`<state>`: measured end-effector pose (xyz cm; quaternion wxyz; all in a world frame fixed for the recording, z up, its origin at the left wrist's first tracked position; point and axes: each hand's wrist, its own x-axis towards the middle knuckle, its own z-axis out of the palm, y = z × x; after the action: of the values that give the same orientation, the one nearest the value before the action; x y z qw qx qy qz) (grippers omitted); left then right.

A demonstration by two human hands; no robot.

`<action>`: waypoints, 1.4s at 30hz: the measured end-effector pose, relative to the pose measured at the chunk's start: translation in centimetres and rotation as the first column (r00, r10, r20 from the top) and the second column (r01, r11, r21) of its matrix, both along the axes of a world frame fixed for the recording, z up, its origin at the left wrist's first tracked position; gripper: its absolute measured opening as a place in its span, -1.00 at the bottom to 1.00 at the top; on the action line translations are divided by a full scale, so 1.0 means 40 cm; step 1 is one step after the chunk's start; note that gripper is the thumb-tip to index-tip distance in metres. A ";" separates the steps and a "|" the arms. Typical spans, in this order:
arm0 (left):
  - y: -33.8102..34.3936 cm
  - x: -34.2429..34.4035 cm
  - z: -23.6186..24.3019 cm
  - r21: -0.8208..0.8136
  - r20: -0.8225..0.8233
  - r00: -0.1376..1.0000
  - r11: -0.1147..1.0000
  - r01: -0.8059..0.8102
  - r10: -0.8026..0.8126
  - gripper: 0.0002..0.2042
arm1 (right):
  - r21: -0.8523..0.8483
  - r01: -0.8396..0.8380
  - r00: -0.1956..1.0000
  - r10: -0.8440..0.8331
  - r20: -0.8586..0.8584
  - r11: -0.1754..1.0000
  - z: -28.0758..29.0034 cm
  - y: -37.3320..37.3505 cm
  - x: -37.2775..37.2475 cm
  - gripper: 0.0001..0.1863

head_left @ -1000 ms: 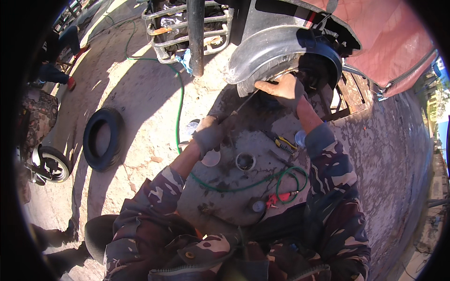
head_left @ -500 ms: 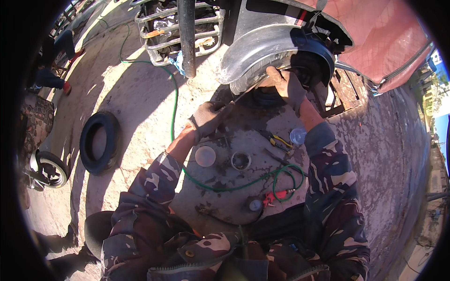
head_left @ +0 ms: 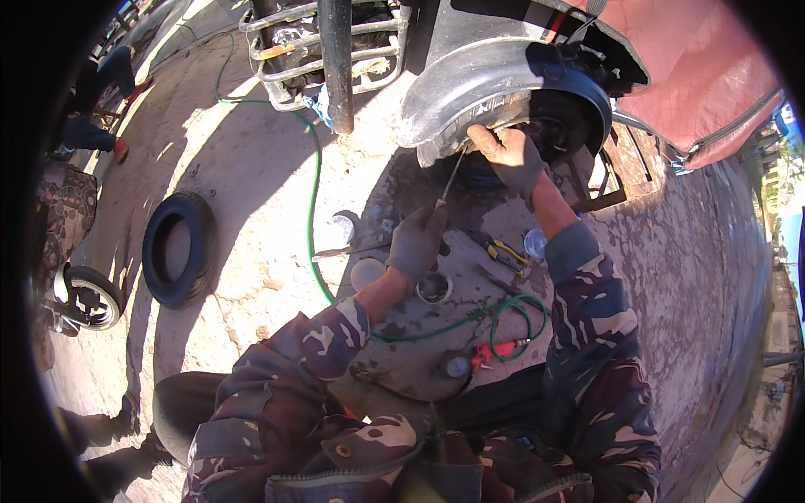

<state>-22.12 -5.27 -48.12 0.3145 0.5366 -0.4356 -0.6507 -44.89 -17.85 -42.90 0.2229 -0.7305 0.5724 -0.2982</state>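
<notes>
My gloved left hand [head_left: 417, 245] is closed round the handle of a long, thin metal tool [head_left: 454, 176], angled up toward the tyre [head_left: 449, 132] under the black mudguard [head_left: 470, 63]. My gloved right hand [head_left: 507, 159] is at the tyre's lower edge by the tool's tip, fingers bent; what they grip is hidden. Below my hands are a small dark-filled container [head_left: 434, 287], a pale round lid [head_left: 369, 273], yellow-handled pliers [head_left: 503, 250] and a dark metal bar [head_left: 495, 279].
A loose tyre [head_left: 197, 251], a green hose [head_left: 317, 210], a red air gun with gauge [head_left: 488, 355] and clear containers [head_left: 535, 243] lie around. A barred frame [head_left: 289, 63] with a post stands ahead, a rusty stand [head_left: 633, 168] at right, another wheel [head_left: 92, 298] and people [head_left: 92, 134] at left.
My left hand has moved right, and the tool now stands at a steeper angle to the tyre. My right hand has shifted slightly along the tyre edge, fingers still bent.
</notes>
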 end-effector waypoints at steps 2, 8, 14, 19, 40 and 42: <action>-0.014 0.026 0.003 -0.050 0.024 0.998 0.997 0.052 -0.051 -0.52 | 0.013 -0.033 0.999 0.033 -0.037 0.999 0.026 0.020 0.018 -0.36; -0.071 0.191 0.118 -0.014 0.284 0.918 0.956 0.292 -0.277 -0.50 | 0.022 0.048 0.947 -0.038 -0.319 0.999 0.048 0.034 0.044 -0.22; -0.027 0.154 0.149 -0.027 0.182 0.967 0.982 0.188 -0.180 -0.47 | 0.041 0.044 0.936 -0.027 -0.351 0.998 0.053 0.031 0.040 -0.21; -0.052 0.140 0.148 -0.035 0.223 0.954 0.977 0.211 -0.198 -0.48 | 0.195 0.043 0.903 -0.122 0.412 0.980 0.092 0.046 -0.012 -0.33; -0.021 0.129 0.169 0.150 0.053 0.973 0.965 0.213 -0.223 -0.47 | 0.054 0.043 0.998 -0.045 0.041 0.998 0.132 0.044 0.012 -0.45; -0.015 0.121 0.176 0.081 0.082 0.976 0.978 0.194 -0.201 -0.49 | 0.056 0.038 0.999 -0.039 0.008 0.998 0.129 0.041 0.004 -0.45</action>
<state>-17.30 -5.86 -41.09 0.2087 0.5304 -0.4765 -0.6693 -44.72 -16.23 -37.74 0.2400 -0.7115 0.5934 -0.2899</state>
